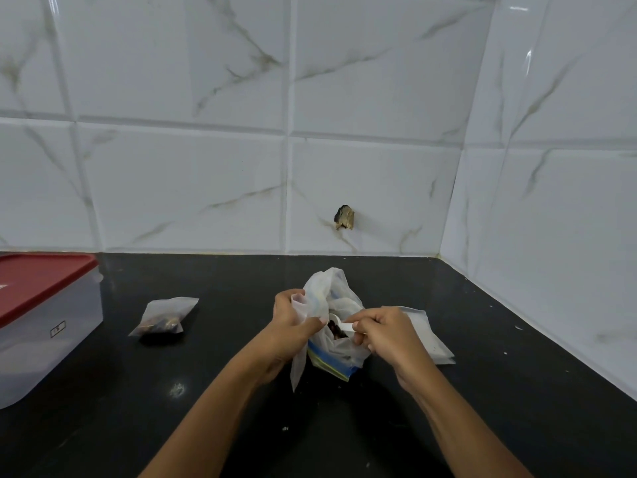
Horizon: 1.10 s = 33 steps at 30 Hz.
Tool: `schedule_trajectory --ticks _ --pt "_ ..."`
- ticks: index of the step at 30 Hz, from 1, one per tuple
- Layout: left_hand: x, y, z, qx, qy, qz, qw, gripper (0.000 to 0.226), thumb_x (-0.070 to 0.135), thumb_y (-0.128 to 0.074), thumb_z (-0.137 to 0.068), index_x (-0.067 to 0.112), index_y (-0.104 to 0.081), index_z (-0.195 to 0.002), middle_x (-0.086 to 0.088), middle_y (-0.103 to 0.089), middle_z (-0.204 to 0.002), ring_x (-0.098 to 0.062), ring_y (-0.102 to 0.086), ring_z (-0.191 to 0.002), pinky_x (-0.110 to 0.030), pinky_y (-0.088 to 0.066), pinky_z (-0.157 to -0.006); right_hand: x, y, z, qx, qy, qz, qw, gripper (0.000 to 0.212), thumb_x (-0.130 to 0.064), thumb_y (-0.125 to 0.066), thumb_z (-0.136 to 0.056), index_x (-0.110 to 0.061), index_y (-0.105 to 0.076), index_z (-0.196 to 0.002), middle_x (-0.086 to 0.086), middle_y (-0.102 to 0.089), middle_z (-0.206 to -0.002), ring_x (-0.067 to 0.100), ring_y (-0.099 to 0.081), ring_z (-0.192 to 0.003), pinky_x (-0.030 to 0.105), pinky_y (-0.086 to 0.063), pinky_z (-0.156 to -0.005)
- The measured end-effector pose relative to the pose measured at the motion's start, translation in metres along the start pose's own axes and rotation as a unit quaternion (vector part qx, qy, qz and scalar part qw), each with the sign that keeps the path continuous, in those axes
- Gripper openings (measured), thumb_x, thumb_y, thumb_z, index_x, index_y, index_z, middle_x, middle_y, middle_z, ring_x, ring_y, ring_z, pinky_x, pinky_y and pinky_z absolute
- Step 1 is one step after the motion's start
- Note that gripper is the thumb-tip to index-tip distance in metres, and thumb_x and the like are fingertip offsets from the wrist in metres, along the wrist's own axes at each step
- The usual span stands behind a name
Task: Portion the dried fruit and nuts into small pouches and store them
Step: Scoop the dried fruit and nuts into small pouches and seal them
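Centre frame: left hand (293,327) grips a pouch (298,357) against the bag (332,364), while right hand (387,334) pinches a spoon (345,327) dipped in the fruit (333,332). The floppy plastic (looks super thin) could sag and dump fruit on the counter (241,281).

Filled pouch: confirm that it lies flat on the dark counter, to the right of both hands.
Wrong side. The filled pouch lies flat on the dark counter, but to the left of both hands: left of the left hand, gripping an open pouch, and the right hand, holding a white spoon. The head view shows it.
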State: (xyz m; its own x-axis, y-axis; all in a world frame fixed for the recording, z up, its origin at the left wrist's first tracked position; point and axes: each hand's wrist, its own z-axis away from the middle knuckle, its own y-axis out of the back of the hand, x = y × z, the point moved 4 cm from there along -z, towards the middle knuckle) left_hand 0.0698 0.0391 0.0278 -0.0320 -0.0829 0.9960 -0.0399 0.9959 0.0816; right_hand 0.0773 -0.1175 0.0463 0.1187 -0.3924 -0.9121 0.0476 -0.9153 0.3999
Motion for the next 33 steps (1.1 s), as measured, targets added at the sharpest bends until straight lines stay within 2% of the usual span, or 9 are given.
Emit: schedule_trajectory --ticks 5,8,13,17,20,23,26,29,33 --pt "-0.002 0.003 -0.001 0.013 0.006 -0.027 1.000 0.045 0.022 -0.059 -0.089 0.029 -0.024 -0.117 0.000 -0.028 -0.135 -0.019 -0.044 -0.117 -0.028 -0.045 -0.091 0.003 -0.001 -0.003 -0.005 -0.024 -0.013 1.000 0.029 -0.004 -0.044 -0.089 -0.012 -0.071 -0.090 -0.003 -0.056 -0.060 0.003 -0.045 -0.051 0.012 -0.032 -0.049" --pt "-0.005 0.012 -0.004 0.035 0.031 -0.036 0.998 0.047 0.023 -0.064 -0.086 0.029 -0.027 -0.114 -0.004 -0.032 -0.137 -0.022 -0.045 -0.119 -0.035 -0.046 -0.098 0.006 0.001 -0.004 0.002 -0.058 -0.089 0.994 0.026 -0.003 -0.045 -0.088 -0.009 -0.070 -0.083 -0.001 -0.053 -0.056 0.004 -0.038 -0.044 0.013 -0.029 -0.042" --pt "-0.005 0.013 -0.005 0.025 0.037 -0.048 0.998 0.059 0.027 -0.070 -0.080 0.025 -0.029 -0.122 -0.007 -0.031 -0.139 -0.025 -0.043 -0.123 -0.042 -0.043 -0.103 0.007 -0.003 -0.004 -0.027 -0.065 -0.058 0.996 0.027 -0.004 -0.044 -0.088 -0.007 -0.071 -0.090 -0.001 -0.053 -0.056 0.005 -0.036 -0.043 0.013 -0.027 -0.038" --pt "-0.001 0.015 -0.002 0.032 0.048 -0.065 0.996 0.066 0.033 -0.075 -0.075 0.023 -0.032 -0.124 -0.004 -0.033 -0.140 -0.024 -0.042 -0.124 -0.036 -0.043 -0.099 0.009 0.001 -0.005 -0.040 -0.100 -0.169 0.980 0.026 -0.002 -0.045 -0.088 -0.007 -0.066 -0.074 0.003 -0.051 -0.057 0.004 -0.029 -0.032 0.015 -0.020 -0.032" --pt "0.012 0.023 0.002 0.083 0.012 -0.115 0.990 0.072 0.037 -0.078 -0.069 0.016 -0.035 -0.123 -0.006 -0.042 -0.129 -0.020 -0.047 -0.111 -0.032 -0.046 -0.088 0.012 0.002 -0.007 -0.041 -0.113 -0.219 0.968 0.025 -0.001 -0.044 -0.088 -0.005 -0.065 -0.076 0.004 -0.050 -0.057 0.004 -0.028 -0.032 0.015 -0.018 -0.031" --pt "0.029 0.027 0.008 0.114 -0.064 -0.184 0.974 0.081 0.040 -0.078 -0.064 0.014 -0.035 -0.128 0.002 -0.040 -0.118 -0.013 -0.041 -0.105 -0.027 -0.040 -0.084 0.013 0.004 -0.009 -0.041 -0.121 -0.238 0.963 0.024 0.000 -0.042 -0.089 -0.002 -0.065 -0.082 0.004 -0.049 -0.058 0.004 -0.028 -0.030 0.015 -0.018 -0.031" --pt "0.038 0.022 0.012 0.079 -0.106 -0.216 0.967 0.089 0.039 -0.079 -0.063 0.016 -0.030 -0.133 0.003 -0.038 -0.119 -0.012 -0.040 -0.109 -0.024 -0.038 -0.086 0.012 0.010 -0.009 -0.033 -0.117 -0.261 0.958 0.024 0.000 -0.041 -0.090 0.004 -0.064 -0.092 0.004 -0.049 -0.058 0.003 -0.029 -0.030 0.014 -0.017 -0.030" --pt "0.036 0.016 0.010 0.040 -0.098 -0.286 0.953 0.096 0.049 -0.080 -0.056 0.018 -0.032 -0.133 -0.003 -0.043 -0.125 -0.017 -0.046 -0.113 -0.030 -0.045 -0.093 0.008 0.018 -0.006 -0.017 -0.091 -0.267 0.959 0.026 0.001 -0.041 -0.089 0.006 -0.066 -0.095 0.004 -0.049 -0.056 0.003 -0.029 -0.031 0.015 -0.018 -0.030" --pt "0.031 0.012 0.009 0.018 -0.079 -0.323 0.943 0.083 0.050 -0.078 -0.060 0.018 -0.039 -0.126 0.000 -0.050 -0.121 -0.015 -0.051 -0.108 -0.030 -0.048 -0.091 -0.004 0.026 0.000 0.008 -0.035 -0.276 0.961 0.024 0.002 -0.044 -0.086 0.006 -0.067 -0.092 0.005 -0.049 -0.056 0.005 -0.029 -0.033 0.016 -0.019 -0.032"
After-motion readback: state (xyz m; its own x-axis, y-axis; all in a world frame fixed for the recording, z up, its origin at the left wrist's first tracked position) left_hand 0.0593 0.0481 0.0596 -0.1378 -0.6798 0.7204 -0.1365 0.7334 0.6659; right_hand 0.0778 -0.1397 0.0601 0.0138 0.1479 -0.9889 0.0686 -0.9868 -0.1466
